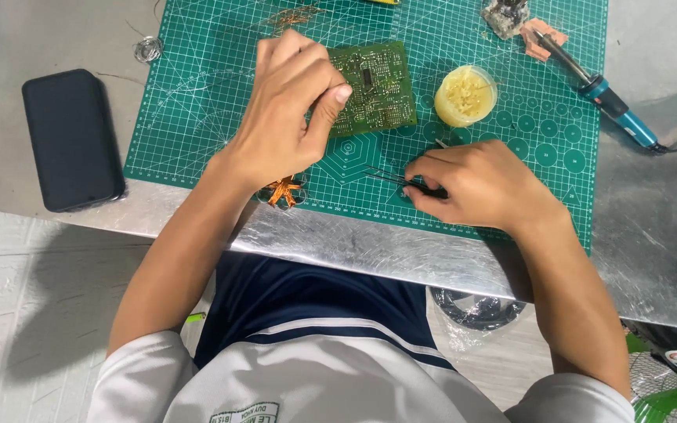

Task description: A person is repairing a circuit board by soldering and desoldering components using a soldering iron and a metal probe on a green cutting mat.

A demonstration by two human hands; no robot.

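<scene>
Green cutting mat (197,117) on silvery table (652,235)

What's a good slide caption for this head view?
Left hand steadies a green circuit board; right hand grips tweezers.

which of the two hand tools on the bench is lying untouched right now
The soldering iron with the blue handle, at the mat's far right; the dark tweezers are under the right hand.

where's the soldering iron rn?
Head view, upper right: the soldering iron lies on the right edge of the green cutting mat, right of the yellow tub, beyond the right hand.
</scene>
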